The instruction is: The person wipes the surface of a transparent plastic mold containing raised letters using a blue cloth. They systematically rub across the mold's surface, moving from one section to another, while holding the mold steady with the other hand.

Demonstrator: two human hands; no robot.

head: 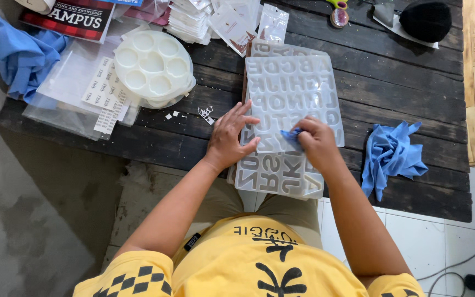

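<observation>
On dark table, left hand flat on empty letter mold, right hand grip pinching blue cloth, round mold empty

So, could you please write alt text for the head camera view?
Seen from above, a person's left hand steadies a translucent letter mould on a dark wooden table while the right hand rubs it with a small blue cloth. A round white mould lies to the left.

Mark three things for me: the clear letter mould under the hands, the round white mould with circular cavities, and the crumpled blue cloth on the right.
Clear letter mould (292, 88), head view: upper middle.
Round white mould (154, 66), head view: centre cavity.
Crumpled blue cloth (391, 157), head view: middle folds.
</observation>
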